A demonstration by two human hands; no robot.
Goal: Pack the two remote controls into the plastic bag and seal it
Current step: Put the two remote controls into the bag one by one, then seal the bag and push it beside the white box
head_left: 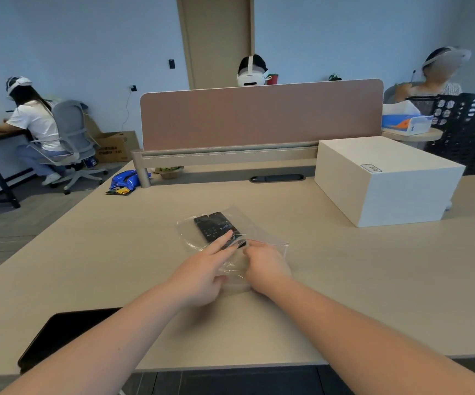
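Two remote controls point(216, 228) in the plastic bag point(264, 242) just beyond both hands

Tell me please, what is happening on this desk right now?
A person is packing two black remote controls into a clear plastic bag lying flat on the desk. The remotes sit side by side inside the bag. The left hand rests its fingers on the bag over the remotes' near end, and the right hand is at the bag's near edge. Whether the bag is sealed yet cannot be told. A white box stands further right.
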